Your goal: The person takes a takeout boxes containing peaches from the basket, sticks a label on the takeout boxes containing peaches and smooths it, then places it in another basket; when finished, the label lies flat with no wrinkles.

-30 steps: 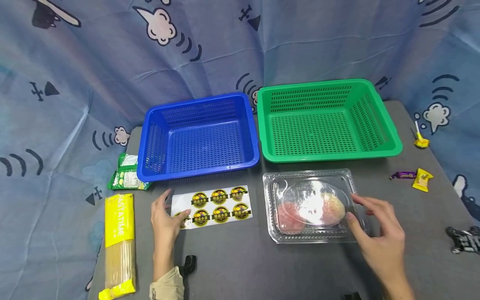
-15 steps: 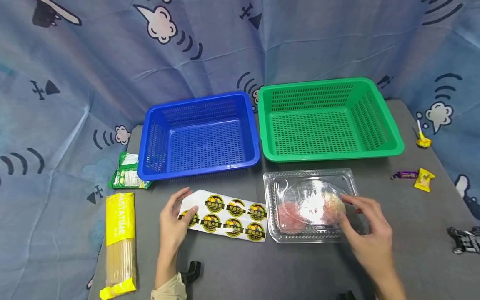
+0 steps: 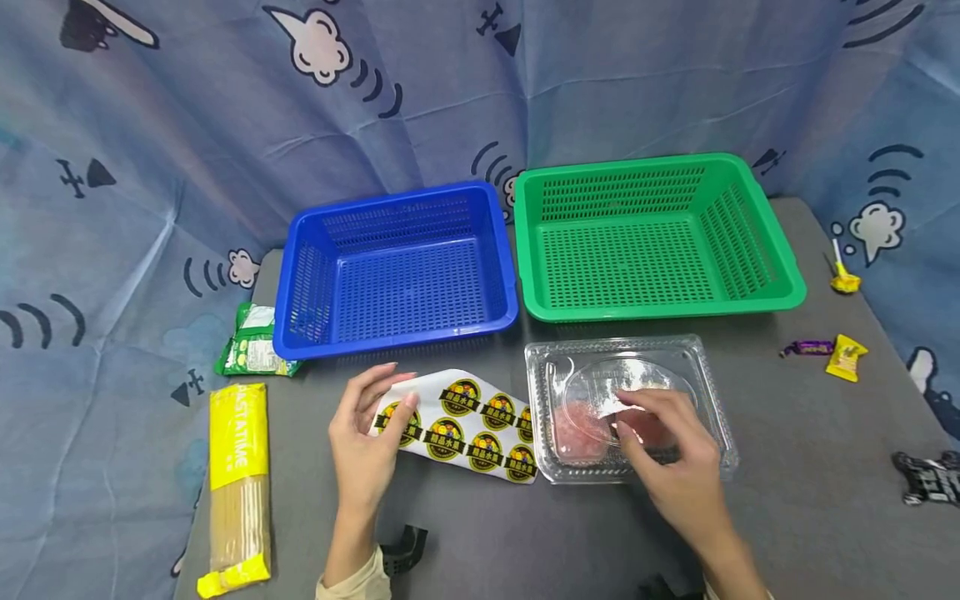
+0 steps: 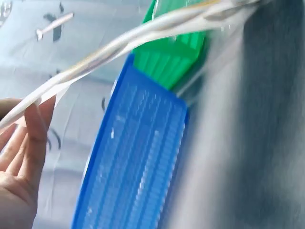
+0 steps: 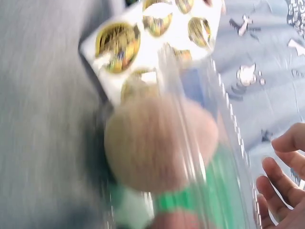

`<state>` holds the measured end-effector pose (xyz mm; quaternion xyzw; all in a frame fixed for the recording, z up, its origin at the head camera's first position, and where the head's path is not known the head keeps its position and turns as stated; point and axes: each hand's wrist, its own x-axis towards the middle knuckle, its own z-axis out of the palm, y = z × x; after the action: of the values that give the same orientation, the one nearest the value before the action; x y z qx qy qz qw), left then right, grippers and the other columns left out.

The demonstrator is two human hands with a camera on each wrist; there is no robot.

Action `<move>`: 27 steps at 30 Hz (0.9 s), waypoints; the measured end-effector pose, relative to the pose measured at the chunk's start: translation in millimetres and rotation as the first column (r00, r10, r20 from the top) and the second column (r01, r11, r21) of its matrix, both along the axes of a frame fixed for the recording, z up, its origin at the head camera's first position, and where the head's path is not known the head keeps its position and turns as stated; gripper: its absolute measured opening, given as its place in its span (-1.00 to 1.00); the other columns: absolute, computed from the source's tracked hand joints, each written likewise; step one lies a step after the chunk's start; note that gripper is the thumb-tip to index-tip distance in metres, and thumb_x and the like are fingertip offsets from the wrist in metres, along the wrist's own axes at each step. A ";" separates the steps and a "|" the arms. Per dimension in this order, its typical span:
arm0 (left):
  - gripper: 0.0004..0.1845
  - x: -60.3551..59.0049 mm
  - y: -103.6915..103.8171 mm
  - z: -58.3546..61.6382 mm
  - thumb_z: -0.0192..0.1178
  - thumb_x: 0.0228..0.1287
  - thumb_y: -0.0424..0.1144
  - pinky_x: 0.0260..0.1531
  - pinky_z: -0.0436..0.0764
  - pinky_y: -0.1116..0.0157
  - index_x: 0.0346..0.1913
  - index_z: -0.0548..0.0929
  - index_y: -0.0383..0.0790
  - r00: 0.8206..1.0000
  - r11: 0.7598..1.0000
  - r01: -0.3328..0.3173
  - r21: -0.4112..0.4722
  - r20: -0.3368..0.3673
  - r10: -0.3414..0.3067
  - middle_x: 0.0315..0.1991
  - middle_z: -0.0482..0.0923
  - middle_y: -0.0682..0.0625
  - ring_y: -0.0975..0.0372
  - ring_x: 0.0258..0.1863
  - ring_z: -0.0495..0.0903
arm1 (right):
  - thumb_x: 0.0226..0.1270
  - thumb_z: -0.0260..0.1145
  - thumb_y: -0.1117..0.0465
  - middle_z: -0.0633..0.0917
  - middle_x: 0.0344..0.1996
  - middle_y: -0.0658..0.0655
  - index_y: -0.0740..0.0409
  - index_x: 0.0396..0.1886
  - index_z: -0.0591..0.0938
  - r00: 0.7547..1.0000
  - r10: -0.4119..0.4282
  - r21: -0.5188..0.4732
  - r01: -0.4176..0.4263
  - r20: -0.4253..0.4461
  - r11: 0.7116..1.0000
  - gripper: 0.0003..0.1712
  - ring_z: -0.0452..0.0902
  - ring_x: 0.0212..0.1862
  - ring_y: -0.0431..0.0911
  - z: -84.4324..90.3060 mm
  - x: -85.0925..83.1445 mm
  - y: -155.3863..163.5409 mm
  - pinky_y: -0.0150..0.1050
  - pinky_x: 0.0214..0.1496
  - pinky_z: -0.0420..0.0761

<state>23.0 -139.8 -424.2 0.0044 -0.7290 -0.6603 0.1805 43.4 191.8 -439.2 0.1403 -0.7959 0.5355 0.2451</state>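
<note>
A white sticker sheet [image 3: 465, 425] with round yellow-and-black labels lies on the grey table, its right end against a clear plastic clamshell box [image 3: 705, 367]. My left hand [image 3: 393, 396] pinches the sheet's left end and lifts it; the left wrist view shows the sheet [image 4: 143, 33] raised above my fingers [image 4: 28, 138]. The box holds pinkish round fruit [image 3: 573, 429], which looms close in the right wrist view [image 5: 157, 143]. My right hand [image 3: 637, 421] lies over the box's front, fingers loosely bent on the lid. In the right wrist view my fingers [image 5: 281, 181] are spread.
An empty blue basket [image 3: 397, 340] and an empty green basket [image 3: 660, 310] stand side by side behind the sheet and box. A yellow pasta pack [image 3: 238, 483] and a green packet [image 3: 253, 343] lie left. Small sweets [image 3: 846, 358] and a black item [image 3: 930, 479] lie right.
My left hand has dragged the sticker sheet rightward until it meets the box, lifting its left end. My right hand has slid left from the box's right edge onto its lid.
</note>
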 end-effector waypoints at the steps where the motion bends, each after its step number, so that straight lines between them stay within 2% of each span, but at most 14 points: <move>1: -0.54 0.3 4.3 1.7 0.41 0.21 -0.64 0.08 0.69 0.43 0.19 0.61 -0.51 1.000 1.000 -0.004 0.000 -0.011 0.004 -0.07 0.82 -0.18 0.27 -0.01 0.81 | -0.10 0.45 0.70 0.73 -0.06 0.09 0.41 0.01 0.75 1.000 0.018 -0.001 -0.018 0.006 1.000 -0.44 0.59 0.08 -0.31 0.7 -0.8 -5.1 -0.55 0.15 0.51; 6: -0.60 2.1 23.6 3.7 0.42 0.21 -0.63 0.05 0.70 0.44 0.11 0.63 -0.51 0.998 1.000 -0.020 0.000 -0.056 0.020 -0.12 0.84 -0.09 0.29 -0.06 0.82 | -0.01 0.48 0.65 0.74 -0.03 0.18 0.29 0.08 0.75 0.986 0.127 0.027 -0.131 0.109 0.991 -0.42 0.57 0.14 -0.28 3.6 -1.2 -28.9 -0.51 0.26 0.51; 8: -0.63 2.5 28.5 3.9 0.42 0.21 -0.63 0.03 0.70 0.45 0.08 0.63 -0.55 0.997 1.000 -0.023 0.003 -0.070 0.023 -0.13 0.84 -0.04 0.30 -0.07 0.82 | 0.04 0.49 0.63 0.75 -0.01 0.16 0.24 0.11 0.75 0.976 0.158 0.042 -0.166 0.149 0.985 -0.42 0.57 0.14 -0.28 3.9 -1.5 -37.0 -0.53 0.22 0.53; 11: -0.64 2.6 32.5 4.6 0.41 0.21 -0.64 -0.02 0.70 0.47 0.06 0.63 -0.55 0.996 1.000 -0.026 0.011 -0.083 0.027 -0.15 0.84 -0.06 0.32 -0.09 0.81 | 0.08 0.50 0.60 0.78 -0.01 0.16 0.20 0.13 0.75 0.971 0.183 0.057 -0.194 0.153 0.979 -0.42 0.59 0.11 -0.20 2.9 -3.9 -48.2 -0.52 0.16 0.57; 16: -0.65 2.5 34.5 5.4 0.43 0.19 -0.64 0.03 0.69 0.45 0.04 0.67 -0.50 0.994 0.999 -0.036 -0.014 -0.106 0.034 -0.19 0.81 -0.24 0.33 -0.10 0.81 | 0.12 0.53 0.53 0.80 0.00 0.14 0.16 0.18 0.74 0.969 0.197 0.075 -0.210 0.147 0.975 -0.42 0.59 0.00 -0.09 1.9 -8.5 -65.0 -0.42 0.04 0.52; 20: -0.68 3.4 34.9 5.4 0.46 0.22 -0.55 0.02 0.71 0.43 0.03 0.70 -0.43 0.994 0.999 -0.041 -0.032 -0.105 0.038 -0.23 0.81 -0.14 0.24 -0.14 0.81 | 0.15 0.58 0.42 0.78 0.12 0.08 0.10 0.27 0.72 0.970 0.189 0.130 -0.209 0.152 0.969 -0.37 0.61 -0.03 -0.09 1.0 -10.3 -74.9 -0.41 0.08 0.50; 21: -0.69 3.5 35.0 5.5 0.47 0.24 -0.52 0.02 0.71 0.42 0.03 0.71 -0.43 0.994 0.999 -0.041 -0.032 -0.105 0.037 -0.23 0.81 -0.11 0.21 -0.15 0.81 | 0.15 0.59 0.40 0.78 0.15 0.07 0.08 0.28 0.71 0.970 0.186 0.141 -0.208 0.154 0.968 -0.35 0.61 -0.06 -0.11 0.8 -10.8 -76.5 -0.43 0.05 0.52; 25: -0.69 4.0 35.5 6.8 0.49 0.25 -0.47 -0.01 0.73 0.41 0.03 0.71 -0.41 0.994 0.999 -0.041 -0.024 -0.100 0.039 -0.22 0.79 0.04 0.19 -0.18 0.80 | 0.16 0.59 0.39 0.76 0.12 0.08 0.06 0.32 0.69 0.968 0.187 0.140 -0.211 0.165 0.967 -0.32 0.53 -0.29 -0.14 0.9 -14.6 -80.2 -0.41 -0.26 0.56; 27: -0.68 4.1 36.0 7.9 0.49 0.23 -0.50 -0.02 0.73 0.41 0.03 0.70 -0.43 0.994 0.999 -0.040 -0.018 -0.101 0.038 -0.22 0.78 0.08 0.23 -0.19 0.80 | 0.16 0.59 0.41 0.76 0.09 0.10 0.07 0.33 0.68 0.964 0.197 0.125 -0.221 0.180 0.967 -0.31 0.43 -0.40 -0.13 1.8 -16.4 -81.0 -0.40 -0.42 0.48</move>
<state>27.1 -103.9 -416.4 -0.0163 -0.7252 -0.6488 0.2301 27.0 110.8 -437.4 0.1959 -0.8307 0.5096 0.1093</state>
